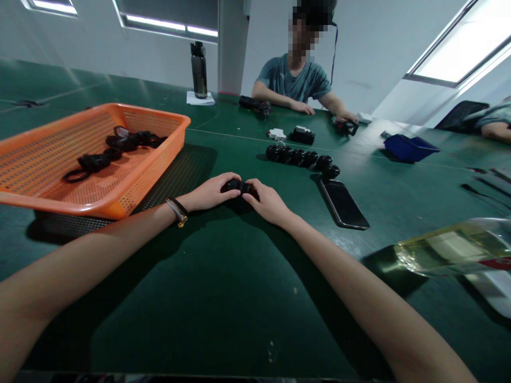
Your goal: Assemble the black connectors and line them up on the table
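Both of my hands meet over the green table and grip a small black part (241, 187) between them. My left hand (223, 190) has its fingers and thumb closed round the part's left side. On the other side, my right hand (264, 200) is closed on it with the thumb in front. Much of the part is covered by my fingers, so its exact kind cannot be made out. Beyond my right hand runs a row of shiny black round parts (298, 157). Left of my hands stands an orange basket (120, 207) with several black ring-like parts (93, 162) inside.
A phone (344, 204) lies right of my hands, and a bottle of yellowish liquid (455, 247) lies nearer. Farther off are a blue bin (410, 148), a black power tool (255, 105) and a dark water bottle (198, 72). A co-worker (297, 85) sits across, one hand on a black object.
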Tool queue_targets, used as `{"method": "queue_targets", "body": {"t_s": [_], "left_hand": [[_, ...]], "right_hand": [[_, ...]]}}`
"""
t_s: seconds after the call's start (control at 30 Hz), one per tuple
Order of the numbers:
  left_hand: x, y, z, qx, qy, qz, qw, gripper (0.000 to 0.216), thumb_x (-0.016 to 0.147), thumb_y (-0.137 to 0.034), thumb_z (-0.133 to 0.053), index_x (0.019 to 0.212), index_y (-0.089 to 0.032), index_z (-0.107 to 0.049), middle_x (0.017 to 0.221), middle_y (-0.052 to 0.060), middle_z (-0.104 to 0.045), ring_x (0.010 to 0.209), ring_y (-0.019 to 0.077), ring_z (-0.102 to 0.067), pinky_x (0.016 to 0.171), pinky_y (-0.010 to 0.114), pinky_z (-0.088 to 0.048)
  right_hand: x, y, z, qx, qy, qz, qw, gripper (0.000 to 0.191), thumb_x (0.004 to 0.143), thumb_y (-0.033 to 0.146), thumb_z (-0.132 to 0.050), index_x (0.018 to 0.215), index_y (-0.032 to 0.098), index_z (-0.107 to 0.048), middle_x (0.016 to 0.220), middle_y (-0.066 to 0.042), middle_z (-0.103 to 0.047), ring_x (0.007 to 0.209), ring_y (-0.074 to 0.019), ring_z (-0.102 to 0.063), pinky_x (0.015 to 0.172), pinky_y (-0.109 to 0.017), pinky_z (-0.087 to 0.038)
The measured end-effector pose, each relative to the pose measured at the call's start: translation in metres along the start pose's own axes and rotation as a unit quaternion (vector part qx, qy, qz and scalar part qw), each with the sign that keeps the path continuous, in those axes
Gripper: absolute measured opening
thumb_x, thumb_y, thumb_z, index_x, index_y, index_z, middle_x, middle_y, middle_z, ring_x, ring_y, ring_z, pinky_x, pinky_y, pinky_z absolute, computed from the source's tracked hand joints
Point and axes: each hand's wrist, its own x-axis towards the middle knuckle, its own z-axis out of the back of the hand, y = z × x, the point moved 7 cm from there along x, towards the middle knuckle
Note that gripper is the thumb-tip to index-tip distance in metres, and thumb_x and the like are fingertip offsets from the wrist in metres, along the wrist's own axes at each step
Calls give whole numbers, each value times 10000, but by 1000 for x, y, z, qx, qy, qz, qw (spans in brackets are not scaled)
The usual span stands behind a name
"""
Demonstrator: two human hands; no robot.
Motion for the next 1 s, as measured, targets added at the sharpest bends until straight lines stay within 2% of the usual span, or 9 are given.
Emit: {"method": "queue_targets", "body": {"t_s": [0.7,1.0], "left_hand": [[0,1,0,4,3,0,1000,431,779,-409,-450,1110,-134,-470,1100,98,-555,951,225,-528,850,349,-409],[1,2,-1,1,0,-6,1000,407,778,-390,-455,1096,-137,-474,1102,98,-557,957,223,-528,860,355,-407]], "right_hand": [[0,0,0,3,1,-2,1000,239,845,272,-453,1025,122,-501,896,-93,-618,769,-176,-560,671,-282,-398],[1,-2,2,41,-34,22,998,252,794,231,-509,1029,150,-470,892,-73,-605,781,-171,-558,692,-293,-410]]}}
